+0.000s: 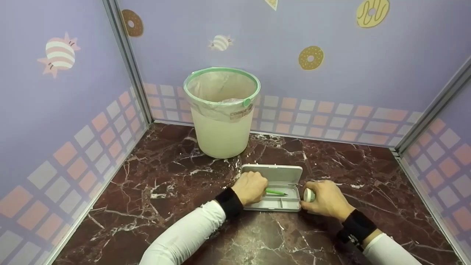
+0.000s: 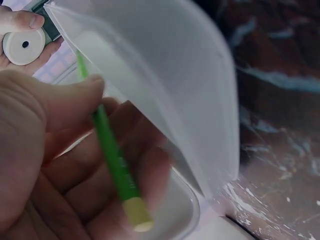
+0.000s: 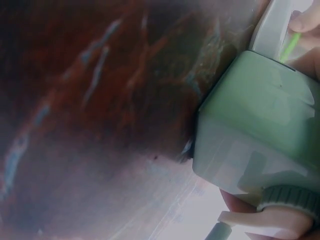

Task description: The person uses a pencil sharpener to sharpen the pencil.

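A white pencil case (image 1: 279, 175) lies with its lid raised, showing a divided tray. Over its left part my left hand (image 1: 250, 187) pinches a green pencil (image 2: 116, 167) between thumb and fingers. The pencil's dark tip points right; its yellowish end shows in the left wrist view. Just right of the case, my right hand (image 1: 326, 198) grips a green-and-white crank pencil sharpener (image 3: 260, 110). Its white round face with a dark hole is turned toward the pencil, with a gap between them. The crank handle (image 3: 270, 222) shows in the right wrist view.
Behind the case stands a pale bin (image 1: 224, 132) with a green rim and a plastic liner. The dark red marbled tabletop (image 1: 176, 184) is bounded by patterned panels (image 1: 279, 73) at the back and both sides.
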Demonstrator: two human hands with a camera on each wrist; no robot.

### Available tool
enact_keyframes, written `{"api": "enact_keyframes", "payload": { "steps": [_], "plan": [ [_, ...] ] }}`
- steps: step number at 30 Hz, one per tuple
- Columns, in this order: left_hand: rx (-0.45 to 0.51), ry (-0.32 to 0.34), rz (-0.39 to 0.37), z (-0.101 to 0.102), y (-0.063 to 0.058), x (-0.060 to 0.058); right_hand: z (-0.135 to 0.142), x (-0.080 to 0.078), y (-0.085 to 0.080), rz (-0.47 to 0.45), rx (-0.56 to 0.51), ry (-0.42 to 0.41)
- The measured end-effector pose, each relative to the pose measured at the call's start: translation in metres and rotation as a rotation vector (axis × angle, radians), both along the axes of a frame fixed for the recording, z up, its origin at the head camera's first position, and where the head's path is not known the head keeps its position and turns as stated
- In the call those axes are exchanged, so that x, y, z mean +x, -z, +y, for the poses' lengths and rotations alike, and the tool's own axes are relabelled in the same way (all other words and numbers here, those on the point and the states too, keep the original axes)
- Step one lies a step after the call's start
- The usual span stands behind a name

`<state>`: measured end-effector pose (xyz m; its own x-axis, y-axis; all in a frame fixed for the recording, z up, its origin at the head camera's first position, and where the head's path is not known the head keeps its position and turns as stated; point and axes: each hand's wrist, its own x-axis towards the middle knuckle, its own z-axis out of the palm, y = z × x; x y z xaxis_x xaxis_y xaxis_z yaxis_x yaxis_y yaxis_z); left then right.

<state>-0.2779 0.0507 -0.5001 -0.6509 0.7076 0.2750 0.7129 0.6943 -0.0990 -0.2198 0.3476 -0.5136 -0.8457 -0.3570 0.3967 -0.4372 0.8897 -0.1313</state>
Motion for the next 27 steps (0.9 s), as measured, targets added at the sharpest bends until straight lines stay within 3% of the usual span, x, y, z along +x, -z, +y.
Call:
{"api": "enact_keyframes", "payload": {
  "steps": [15, 23, 27],
  "plan": [
    [-0.044, -0.061, -0.008, 0.008, 0.003, -0.001, 0.002, -0.001, -0.003, -0.023, -0.039, -0.057],
    [-0.027, -0.064, -0.017, 0.007, 0.004, -0.003, 0.006, 0.0, -0.013, -0.195, -0.081, -0.116],
    [-0.015, -0.067, -0.033, 0.006, 0.005, -0.003, 0.014, 0.0, -0.016, -0.313, -0.18, -0.154]
  ]
}}
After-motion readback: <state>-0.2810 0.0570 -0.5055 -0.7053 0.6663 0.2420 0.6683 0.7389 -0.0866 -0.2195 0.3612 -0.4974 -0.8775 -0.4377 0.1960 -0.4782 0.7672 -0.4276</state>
